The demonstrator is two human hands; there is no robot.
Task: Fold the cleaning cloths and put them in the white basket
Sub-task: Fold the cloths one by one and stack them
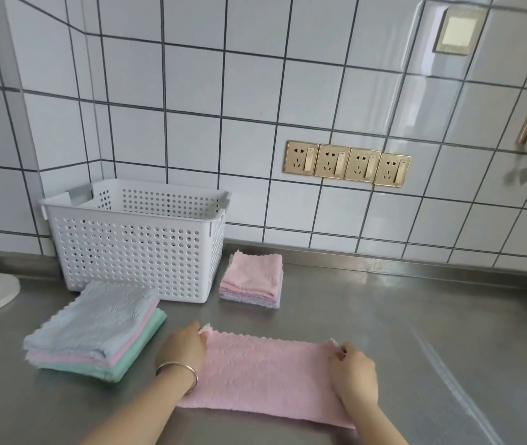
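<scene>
folding is mid-step: pink cloth (265,374) lies as a long strip on the steel counter (400,316), near side. left hand (182,346) pinches its far-left corner, right hand (353,369) pinches its far-right corner. next move probably calls for bringing one end over the other, edges matched. white basket (133,242) stands far left, with no cloth visible inside.

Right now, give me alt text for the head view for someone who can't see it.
Left hand and right hand pinch the far corners of a pink cloth lying in a long strip on a steel counter. A white basket stands behind, a large cloth stack at its left, a small folded stack at its right.
</scene>
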